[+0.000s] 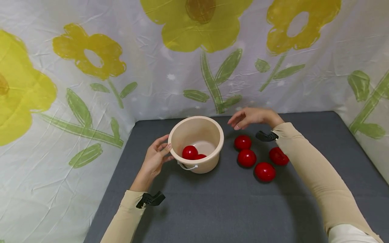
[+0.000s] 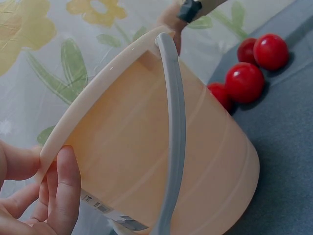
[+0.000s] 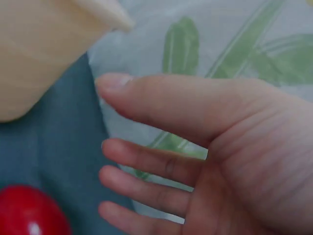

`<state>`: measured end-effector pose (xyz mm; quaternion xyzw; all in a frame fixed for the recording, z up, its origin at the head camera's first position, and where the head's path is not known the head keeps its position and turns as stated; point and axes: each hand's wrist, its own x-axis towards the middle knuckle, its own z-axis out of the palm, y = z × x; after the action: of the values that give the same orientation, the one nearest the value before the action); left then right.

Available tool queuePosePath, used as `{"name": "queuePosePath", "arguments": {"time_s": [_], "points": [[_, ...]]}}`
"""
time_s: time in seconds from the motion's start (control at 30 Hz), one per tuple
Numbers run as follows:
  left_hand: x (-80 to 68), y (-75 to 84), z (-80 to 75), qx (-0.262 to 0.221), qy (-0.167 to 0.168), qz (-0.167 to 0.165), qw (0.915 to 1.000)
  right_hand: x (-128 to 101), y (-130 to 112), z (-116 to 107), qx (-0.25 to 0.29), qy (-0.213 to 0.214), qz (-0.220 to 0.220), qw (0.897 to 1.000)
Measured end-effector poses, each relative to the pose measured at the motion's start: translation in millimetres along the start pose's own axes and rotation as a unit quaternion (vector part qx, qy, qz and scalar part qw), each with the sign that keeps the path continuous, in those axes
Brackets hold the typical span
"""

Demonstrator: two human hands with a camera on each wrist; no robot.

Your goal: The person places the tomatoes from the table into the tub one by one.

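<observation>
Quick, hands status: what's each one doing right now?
Left hand: holds the bucket by its rim.
Right hand: open, empty, above the red balls.

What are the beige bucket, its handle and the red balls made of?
Beige round bucket: likely moulded plastic, smooth with a slight sheen and a thin rolled rim. Its grey strap handle: also plastic by the look, matte. Glossy red balls: hard shiny surface with sharp highlights, probably plastic; cannot confirm.
</observation>
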<state>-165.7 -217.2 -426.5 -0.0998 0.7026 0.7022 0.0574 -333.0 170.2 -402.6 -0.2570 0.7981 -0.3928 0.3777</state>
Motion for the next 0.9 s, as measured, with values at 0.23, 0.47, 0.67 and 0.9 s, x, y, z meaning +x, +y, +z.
{"name": "queuePosePath", "arguments": {"time_s": [0.23,0.47,0.67,0.9], "points": [[1.1,-0.9,0.1,-0.002,0.000,0.002,1.0000,-1,24,7,0.000,-0.018,0.009,1.000],[1.0,-0.8,-0.1,-0.007,-0.002,0.005,1.0000,0,37,16,-0.008,-0.033,0.011,0.999],[1.1,-0.9,-0.2,-0.007,-0.001,0.003,1.0000,3,44,21,-0.034,-0.028,0.016,0.999],[0.5,0.1,0.2,-0.009,-0.001,0.002,1.0000,7,52,29,-0.042,-0.030,0.038,0.998]]}}
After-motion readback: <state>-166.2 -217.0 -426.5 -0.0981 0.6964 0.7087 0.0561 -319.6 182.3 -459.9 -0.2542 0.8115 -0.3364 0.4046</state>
